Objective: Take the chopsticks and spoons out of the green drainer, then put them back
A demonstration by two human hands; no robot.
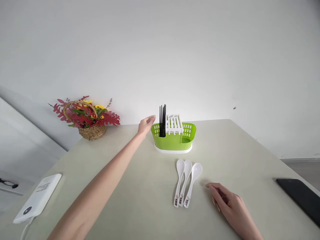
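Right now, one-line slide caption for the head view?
Left hand at green cutlery caddy; right hand flat beside three white spoons.

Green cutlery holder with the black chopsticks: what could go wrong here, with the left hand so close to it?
1. The left hand reaches at the rim of the green cutlery holder; a push could perhaps slide or tip it, as it looks light.
2. The black chopsticks stand upright next to that hand, so the fingers might knock them.
3. The right hand lies flat beside three white spoons; a careless move could scatter them.
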